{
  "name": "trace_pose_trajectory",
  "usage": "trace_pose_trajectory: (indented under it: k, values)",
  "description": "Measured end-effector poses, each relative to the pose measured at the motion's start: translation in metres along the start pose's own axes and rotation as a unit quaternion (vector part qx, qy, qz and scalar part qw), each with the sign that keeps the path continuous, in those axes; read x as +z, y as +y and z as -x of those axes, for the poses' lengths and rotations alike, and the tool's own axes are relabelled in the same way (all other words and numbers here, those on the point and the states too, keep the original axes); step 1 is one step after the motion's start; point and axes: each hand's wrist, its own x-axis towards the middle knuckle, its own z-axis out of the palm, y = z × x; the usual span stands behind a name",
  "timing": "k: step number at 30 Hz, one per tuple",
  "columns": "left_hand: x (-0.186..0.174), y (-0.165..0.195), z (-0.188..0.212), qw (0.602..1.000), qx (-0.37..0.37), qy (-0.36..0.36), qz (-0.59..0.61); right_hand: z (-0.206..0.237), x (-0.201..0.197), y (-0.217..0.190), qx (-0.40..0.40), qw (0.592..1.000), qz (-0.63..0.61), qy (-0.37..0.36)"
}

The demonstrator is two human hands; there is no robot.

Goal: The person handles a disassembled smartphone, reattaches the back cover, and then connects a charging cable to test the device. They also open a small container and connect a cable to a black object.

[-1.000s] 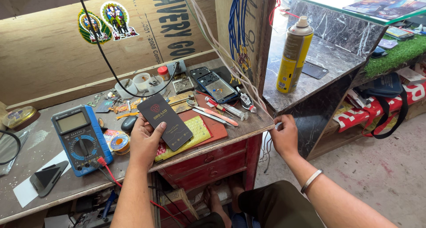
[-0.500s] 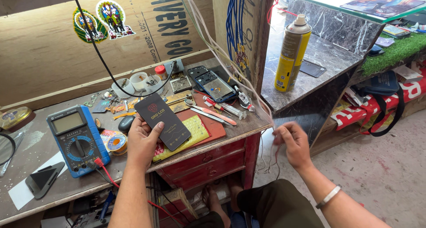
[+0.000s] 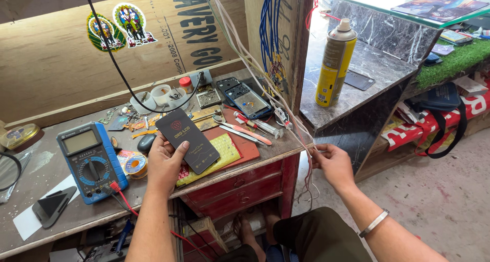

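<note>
Head view, looking down over a cluttered wooden desk [image 3: 265, 150] with red drawers: the left hand [image 3: 164, 162] is closed around the lower end of a flat dark card-like box [image 3: 187, 140], thumb on its face and fingers underneath, and the box is held tilted just above a yellow cloth [image 3: 224, 152] on a red mat [image 3: 247, 145]. The box is judged light, stiff and smooth, so it is best gripped by its long edges, where it is less likely to slip. The right hand [image 3: 333, 162] is pinched on a bundle of thin pale wires [image 3: 255, 68] that hangs from above, past the desk's right corner, and trails below the hand. The wires are judged soft, limp and easily tangled or snagged on the corner, and are best taken between thumb and fingertips. Left of the box, a blue multimeter [image 3: 92, 161] is seen with a red lead plugged in, and a solder spool [image 3: 136, 164] lies just beside it. Behind the box, an opened phone [image 3: 248, 100], tweezers and screwdrivers [image 3: 250, 132], and small white cups [image 3: 153, 96] are crowded together. A black cable [image 3: 122, 73] is draped across the backboard. On the stone shelf [image 3: 367, 73] to the right, a yellow spray can [image 3: 334, 63] stands upright, well apart from both hands. The loose tools near the mat are judged to be in the way of setting the box down flat.
</note>
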Motion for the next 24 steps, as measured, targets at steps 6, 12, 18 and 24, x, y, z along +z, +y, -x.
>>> trace_pose_trajectory:
  k: [6, 12, 18, 24]
  values:
    - [0.001, -0.004, -0.001, 1.000, 0.009, -0.004, 0.000, 0.009, -0.015, -0.014, 0.007, 0.977, 0.166, 0.136]
    - [0.001, -0.002, -0.001, 1.000, 0.011, -0.004, 0.001, 0.008, -0.052, 0.014, 0.010, 0.845, 0.526, 0.094]
    - [-0.003, -0.005, -0.001, 0.999, 0.031, -0.014, 0.014, 0.045, -0.068, 0.060, 0.249, 0.841, 0.480, -0.022]
    - [-0.005, -0.011, -0.003, 0.998, 0.038, -0.024, 0.037, 0.055, -0.074, 0.069, 0.286, 0.821, 0.494, 0.010]
